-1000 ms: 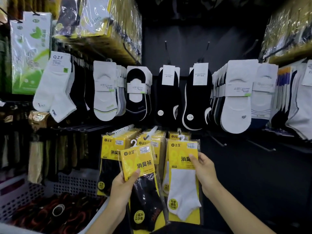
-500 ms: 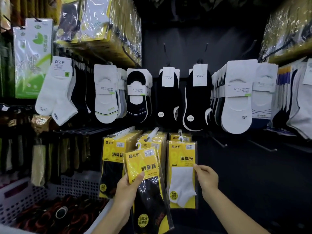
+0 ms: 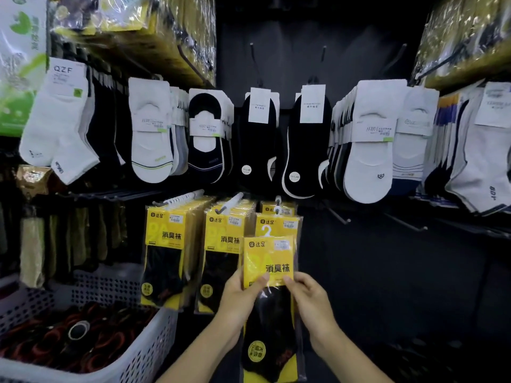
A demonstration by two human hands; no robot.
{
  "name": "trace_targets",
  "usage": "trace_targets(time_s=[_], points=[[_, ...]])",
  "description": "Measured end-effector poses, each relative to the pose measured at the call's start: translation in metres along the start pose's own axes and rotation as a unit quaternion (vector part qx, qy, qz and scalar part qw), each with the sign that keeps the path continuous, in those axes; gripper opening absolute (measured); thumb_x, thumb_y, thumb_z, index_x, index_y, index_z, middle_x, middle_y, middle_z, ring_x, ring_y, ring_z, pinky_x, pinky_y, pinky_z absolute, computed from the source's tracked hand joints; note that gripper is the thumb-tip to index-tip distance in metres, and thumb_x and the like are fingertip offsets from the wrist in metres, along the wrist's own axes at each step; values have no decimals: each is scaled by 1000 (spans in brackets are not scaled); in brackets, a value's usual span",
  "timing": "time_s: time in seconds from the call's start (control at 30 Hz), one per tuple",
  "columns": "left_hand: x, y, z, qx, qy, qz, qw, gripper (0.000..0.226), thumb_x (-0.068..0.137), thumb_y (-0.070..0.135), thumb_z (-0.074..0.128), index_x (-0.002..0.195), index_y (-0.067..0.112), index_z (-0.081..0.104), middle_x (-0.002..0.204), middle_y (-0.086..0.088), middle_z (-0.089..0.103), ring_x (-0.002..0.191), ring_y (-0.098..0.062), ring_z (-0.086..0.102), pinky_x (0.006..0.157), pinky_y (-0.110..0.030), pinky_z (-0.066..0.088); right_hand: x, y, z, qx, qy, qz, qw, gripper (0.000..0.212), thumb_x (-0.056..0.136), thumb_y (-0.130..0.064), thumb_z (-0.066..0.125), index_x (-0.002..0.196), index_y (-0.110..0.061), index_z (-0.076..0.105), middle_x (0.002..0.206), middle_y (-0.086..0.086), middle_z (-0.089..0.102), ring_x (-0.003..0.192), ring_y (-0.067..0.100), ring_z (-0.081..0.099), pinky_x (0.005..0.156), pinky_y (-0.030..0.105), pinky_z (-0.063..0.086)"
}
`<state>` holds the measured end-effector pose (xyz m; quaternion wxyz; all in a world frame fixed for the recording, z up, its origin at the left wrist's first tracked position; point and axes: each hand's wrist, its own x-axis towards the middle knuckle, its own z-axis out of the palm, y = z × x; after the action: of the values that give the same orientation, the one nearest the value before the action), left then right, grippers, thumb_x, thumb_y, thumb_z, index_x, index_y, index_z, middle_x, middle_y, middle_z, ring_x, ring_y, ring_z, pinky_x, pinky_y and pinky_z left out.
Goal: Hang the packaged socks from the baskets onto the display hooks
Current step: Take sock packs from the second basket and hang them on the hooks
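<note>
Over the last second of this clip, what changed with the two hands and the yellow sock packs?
The right hand let go of the white-sock pack, now hanging on the rightmost hook, and moved left to grip the black-sock pack together with the left hand. That pack shifted right, in front of the rightmost hook's stack. The other two yellow stacks, the socks above and the basket stayed put.

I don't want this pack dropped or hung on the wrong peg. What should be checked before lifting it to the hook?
1. Left hand grips the yellow sock pack: ok.
2. Right hand grips it too: ok.
3. Pack's white hanger free and upright: ok.
4. Hanger on the peg: not ok, it sits below.
5. Room on that peg: cannot tell.
6. Pack matches the black-sock rows: ok.
</note>
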<state>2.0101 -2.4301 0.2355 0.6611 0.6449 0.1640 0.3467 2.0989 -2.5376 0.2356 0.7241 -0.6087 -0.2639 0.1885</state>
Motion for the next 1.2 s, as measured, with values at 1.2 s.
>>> trace_targets(time_s=[1.2], points=[[146,-69,48,161,28,7,987,68,98,43,42,150,40,0,160,6,5,145,-21,14,118,-43,21,154,52,-17,-113,124,84,982,49,92,-45,55,90,2,68,105,25,66,101,37,62,94,48,49]])
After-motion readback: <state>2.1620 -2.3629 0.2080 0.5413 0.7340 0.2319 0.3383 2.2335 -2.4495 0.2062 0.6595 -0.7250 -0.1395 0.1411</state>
